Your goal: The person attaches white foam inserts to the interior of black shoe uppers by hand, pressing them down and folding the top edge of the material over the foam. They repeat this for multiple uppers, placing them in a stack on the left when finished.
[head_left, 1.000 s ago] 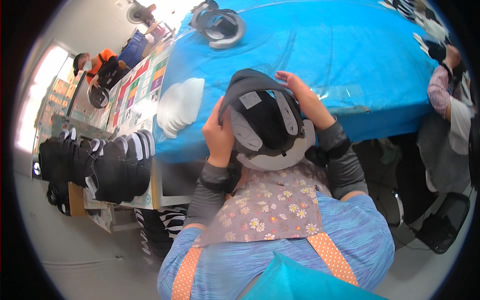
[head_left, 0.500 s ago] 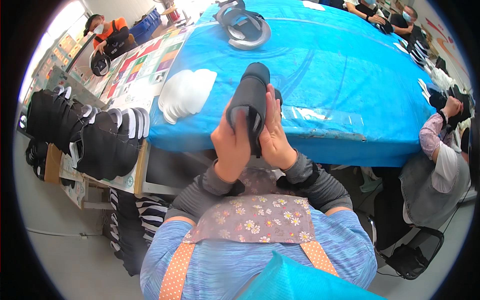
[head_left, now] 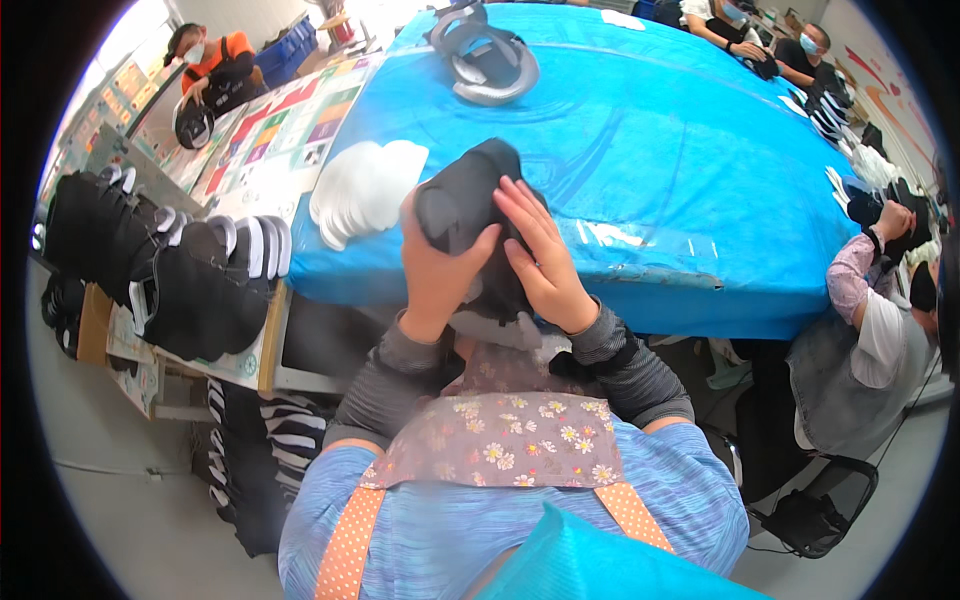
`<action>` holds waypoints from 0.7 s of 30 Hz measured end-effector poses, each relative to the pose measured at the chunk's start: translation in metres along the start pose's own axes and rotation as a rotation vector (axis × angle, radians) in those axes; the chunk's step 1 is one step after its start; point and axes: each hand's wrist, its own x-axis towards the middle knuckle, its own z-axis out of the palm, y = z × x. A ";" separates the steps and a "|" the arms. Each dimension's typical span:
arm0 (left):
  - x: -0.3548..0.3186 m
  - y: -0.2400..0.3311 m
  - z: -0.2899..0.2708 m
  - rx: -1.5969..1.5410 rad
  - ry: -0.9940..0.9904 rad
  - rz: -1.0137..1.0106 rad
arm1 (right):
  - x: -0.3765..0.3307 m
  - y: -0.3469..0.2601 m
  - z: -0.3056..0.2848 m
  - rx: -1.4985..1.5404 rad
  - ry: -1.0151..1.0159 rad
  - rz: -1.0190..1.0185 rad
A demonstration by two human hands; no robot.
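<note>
A padded black fabric piece (head_left: pixel 460 200), rounded at the top, is held up in front of me at the near edge of the blue-covered table (head_left: pixel 660 190). I cannot tell its exact kind. My left hand (head_left: pixel 435 280) grips its left side, the thumb lying across the front. Against its right side rests my right hand (head_left: pixel 550 265), fingers stretched over the surface. A pale grey edge (head_left: pixel 495 328) hangs below the black fabric, between my wrists. Left of my hands lies a fanned stack of white rounded flat pieces (head_left: pixel 365 195).
Grey and black ring-shaped pieces (head_left: pixel 490 70) lie farther back on the table. Black fabric pieces with white crescent parts (head_left: pixel 205 285) are stacked at left. A co-worker in orange (head_left: pixel 225 70) sits at back left; others work along the right. A black chair (head_left: pixel 820 510) stands at lower right.
The black piece has turned and opened out wider, shifting slightly left. My hands, formerly pressed flat on either side, have moved apart, and the left thumb now lies across its front.
</note>
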 end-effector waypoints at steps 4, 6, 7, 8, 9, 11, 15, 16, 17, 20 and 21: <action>0.009 -0.022 -0.020 -0.404 -0.022 -0.146 | 0.003 0.022 -0.017 0.501 0.282 0.215; 0.015 -0.024 -0.030 -0.478 -0.029 -0.088 | 0.013 0.047 -0.038 0.633 0.293 0.294; 0.019 -0.017 -0.034 -0.555 -0.069 -0.133 | 0.019 0.047 -0.048 0.658 0.185 0.311; 0.023 -0.010 -0.038 -0.629 -0.108 -0.180 | 0.021 0.044 -0.050 0.659 0.194 0.304; 0.022 -0.001 -0.032 -0.657 -0.084 -0.210 | 0.022 0.041 -0.051 0.788 0.047 0.339; 0.016 -0.017 -0.040 -0.767 -0.143 -0.297 | 0.019 0.032 -0.044 0.954 -0.131 0.354; -0.003 -0.041 -0.044 -0.967 -0.242 -0.515 | 0.013 0.023 -0.045 0.931 -0.300 0.282; -0.007 -0.045 -0.042 -0.996 -0.253 -0.558 | 0.010 0.025 -0.045 0.935 -0.296 0.280; -0.009 -0.048 -0.041 -1.006 -0.250 -0.574 | 0.006 0.025 -0.044 0.901 -0.281 0.270; -0.012 -0.038 -0.042 -1.090 -0.298 -0.675 | 0.002 0.024 -0.038 0.818 -0.233 0.229; -0.012 -0.033 -0.042 -1.165 -0.343 -0.754 | 0.002 0.025 -0.037 0.768 -0.209 0.194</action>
